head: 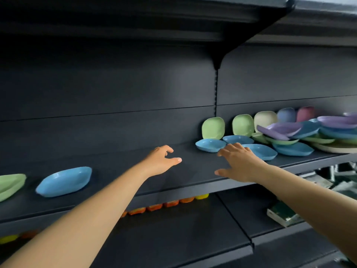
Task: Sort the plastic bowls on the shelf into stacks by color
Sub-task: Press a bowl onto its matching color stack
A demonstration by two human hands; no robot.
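Both my arms reach over a dark shelf (119,171). My left hand (162,161) hovers above the bare middle of the shelf, fingers loosely spread, holding nothing. My right hand (239,163) is open with spread fingers, just in front of a group of blue bowls (210,145) lying flat. One blue bowl (264,151) is partly hidden behind that hand. Two green bowls (213,128) lean against the back wall. To the right lies a mixed pile of purple, blue, green and cream bowls (309,132). At far left sit a blue bowl (64,181) and a green bowl (10,185).
An upper shelf (173,20) overhangs the work area. Below, a lower shelf (173,229) carries a row of orange and yellow items (164,205) at its back and a boxed item (282,214) at the right.
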